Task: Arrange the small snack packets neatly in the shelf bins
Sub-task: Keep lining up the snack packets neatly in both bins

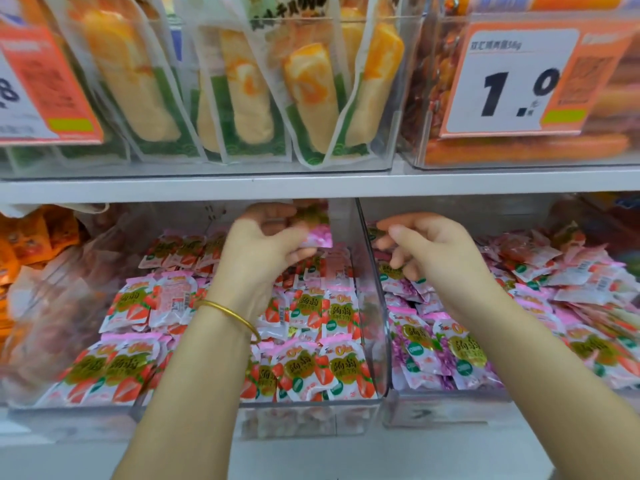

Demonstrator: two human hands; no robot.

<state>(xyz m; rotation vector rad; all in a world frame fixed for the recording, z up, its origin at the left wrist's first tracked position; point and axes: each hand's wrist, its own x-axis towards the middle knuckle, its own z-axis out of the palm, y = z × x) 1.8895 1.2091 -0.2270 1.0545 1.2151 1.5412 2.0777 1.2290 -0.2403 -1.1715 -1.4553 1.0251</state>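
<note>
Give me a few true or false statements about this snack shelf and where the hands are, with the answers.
1. The left hand pinches a pink packet. True.
2. The gold bangle sits on the right wrist. False: the gold bangle is on the left wrist.
3. The price tag at upper right reads 1.0. True.
4. The right hand is over the same bin as the left hand. False: the clear divider stands between them, and the right hand is over the right bin.
</note>
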